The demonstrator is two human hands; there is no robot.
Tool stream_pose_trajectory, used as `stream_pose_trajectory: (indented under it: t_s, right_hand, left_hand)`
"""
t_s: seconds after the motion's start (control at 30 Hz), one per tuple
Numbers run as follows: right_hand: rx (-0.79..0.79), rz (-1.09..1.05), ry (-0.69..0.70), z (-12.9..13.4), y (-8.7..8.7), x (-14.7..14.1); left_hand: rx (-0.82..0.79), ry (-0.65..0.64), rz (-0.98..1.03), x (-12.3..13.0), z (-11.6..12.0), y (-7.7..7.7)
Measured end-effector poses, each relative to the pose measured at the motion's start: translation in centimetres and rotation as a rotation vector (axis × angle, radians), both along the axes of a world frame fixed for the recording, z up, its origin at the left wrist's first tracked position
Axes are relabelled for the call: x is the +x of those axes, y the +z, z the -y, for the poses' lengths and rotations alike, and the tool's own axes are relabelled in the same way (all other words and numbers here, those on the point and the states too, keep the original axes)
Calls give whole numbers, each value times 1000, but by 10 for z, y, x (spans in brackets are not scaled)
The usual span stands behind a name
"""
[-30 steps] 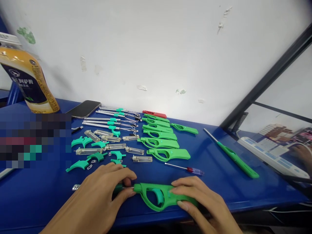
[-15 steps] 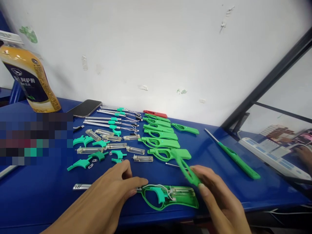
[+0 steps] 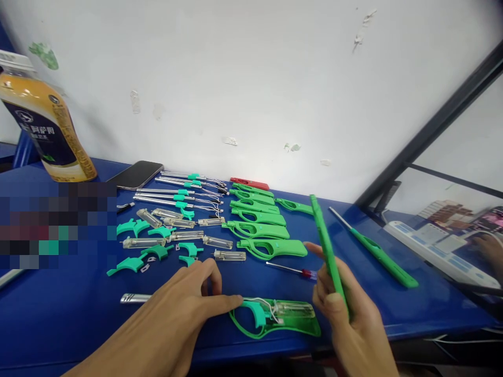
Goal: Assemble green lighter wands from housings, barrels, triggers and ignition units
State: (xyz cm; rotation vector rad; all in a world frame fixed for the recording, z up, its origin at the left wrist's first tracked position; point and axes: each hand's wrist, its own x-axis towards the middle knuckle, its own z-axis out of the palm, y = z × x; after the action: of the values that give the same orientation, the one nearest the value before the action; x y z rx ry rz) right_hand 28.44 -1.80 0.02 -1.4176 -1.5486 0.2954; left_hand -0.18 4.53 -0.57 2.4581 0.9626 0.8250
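Observation:
Near the table's front edge lies an open green half shell (image 3: 291,325) holding a clear fuel tank (image 3: 294,309), a teal trigger (image 3: 257,314) and white wires. A silver tube (image 3: 135,298) sticks out to its left. My left hand (image 3: 192,303) pinches the shell's narrow end where the tube joins. Right of it, my right hand (image 3: 349,309) is raised, gripping another green shell (image 3: 329,246) held nearly upright and seen edge-on. Just behind that hand lies a screwdriver (image 3: 308,273) with a red and blue handle, partly covered by the fingers.
Green shells (image 3: 257,230) and a red one (image 3: 251,184) form a column mid-table. Left are clear tanks, teal triggers, wired tubes (image 3: 165,198), a phone (image 3: 137,174) and a bottle (image 3: 51,125). A finished-looking lighter (image 3: 381,256) and a white power strip (image 3: 440,251) lie right.
My right hand has turned the green shell from slanting to nearly upright, uncovering part of the screwdriver handle. My left hand has shifted slightly along the narrow end.

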Motion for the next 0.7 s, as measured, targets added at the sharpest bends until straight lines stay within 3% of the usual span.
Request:
stream_pose_trajectory:
  t_s: [0.13,0.3,0.37,0.53,0.7]
  right_hand:
    - [-48,28,-40,-2,13,-12]
    - [-55,100,92,-2,27,-38]
    - [-32,156,153,-3,27,-42]
    - [-58,219,218,-8,18,-40]
    - [-86,212,236,-10,13,-39]
  left_hand:
    - [44,14,47,5,0,2]
    - [37,-7,16,9,1,10]
    - [7,10,18,10,1,13]
    - [-230,191,60,15,2,15]
    - [-283,190,85,16,3,7]
